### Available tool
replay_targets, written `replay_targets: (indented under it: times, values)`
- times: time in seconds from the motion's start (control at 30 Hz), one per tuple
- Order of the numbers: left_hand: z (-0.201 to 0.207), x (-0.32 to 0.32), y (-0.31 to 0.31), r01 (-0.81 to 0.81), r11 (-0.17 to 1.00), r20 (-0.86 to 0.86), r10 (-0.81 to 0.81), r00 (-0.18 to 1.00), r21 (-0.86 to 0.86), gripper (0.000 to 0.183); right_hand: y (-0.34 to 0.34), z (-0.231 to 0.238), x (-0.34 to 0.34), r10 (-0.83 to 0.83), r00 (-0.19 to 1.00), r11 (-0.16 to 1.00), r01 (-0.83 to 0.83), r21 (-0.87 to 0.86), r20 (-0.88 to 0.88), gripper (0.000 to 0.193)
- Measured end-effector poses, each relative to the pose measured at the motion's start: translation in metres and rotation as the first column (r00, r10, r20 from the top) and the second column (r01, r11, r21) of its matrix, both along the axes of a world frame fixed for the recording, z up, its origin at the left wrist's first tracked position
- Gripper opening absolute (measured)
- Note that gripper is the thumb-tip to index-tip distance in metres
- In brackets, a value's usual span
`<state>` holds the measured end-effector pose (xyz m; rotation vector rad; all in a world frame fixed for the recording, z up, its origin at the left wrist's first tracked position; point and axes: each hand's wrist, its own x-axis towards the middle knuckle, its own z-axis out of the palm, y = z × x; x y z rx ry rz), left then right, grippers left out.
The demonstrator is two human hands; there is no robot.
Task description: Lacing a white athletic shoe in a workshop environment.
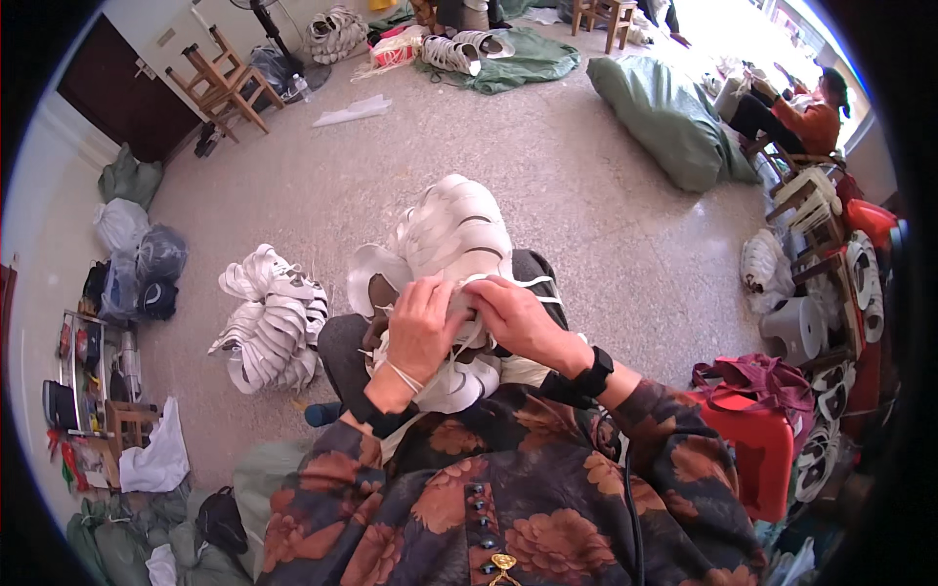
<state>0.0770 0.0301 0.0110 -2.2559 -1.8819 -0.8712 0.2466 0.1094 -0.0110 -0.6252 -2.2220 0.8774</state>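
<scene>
A nested stack of white shoe uppers (454, 230) rests across my lap and reaches out beyond my knees. My left hand (420, 332) is closed on the near shoe upper (454, 389), its fingertips bent in at the eyelet edge. Close against it, my right hand (521, 317) pinches a thin white shoelace at the same edge. Loose white lace (537, 283) trails past the right fingers, and a white strand crosses my left wrist. The exact grip of the fingertips is partly hidden by the hands.
More bundled white uppers (274, 317) lie on the floor to my left. A red stool (747, 449) with a maroon cloth stands at my right. Farther off are a full green sack (669, 122), a seated person (806, 122) and wooden chairs (225, 83).
</scene>
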Motion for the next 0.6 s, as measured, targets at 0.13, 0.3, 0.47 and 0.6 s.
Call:
replay_targets:
  times: [0.13, 0.3, 0.47, 0.6]
  values:
    - [-0.014, 0.004, -0.009, -0.064, 0.998, 0.003, 0.064, 0.998, 0.009, 0.045, 0.003, 0.01, -0.006, 0.032, 0.996, 0.999, -0.033, 0.014, 0.08, 0.02]
    - [-0.028, -0.003, 0.0, -0.123, 0.991, -0.018, 0.124, 0.992, 0.048, 0.039, 0.001, 0.015, -0.023, -0.002, 0.981, 0.988, -0.027, 0.151, 0.193, 0.014]
    - [-0.03, -0.006, 0.005, -0.119, 0.987, 0.032, 0.116, 0.993, 0.111, 0.03, 0.0, 0.009, -0.028, -0.05, 0.976, 0.969, -0.004, 0.248, 0.212, 0.013]
    - [-0.032, -0.008, 0.003, -0.18, 0.974, 0.154, 0.158, 0.975, 0.14, 0.021, -0.001, 0.008, -0.027, -0.076, 0.965, 0.979, 0.024, 0.202, 0.252, 0.017]
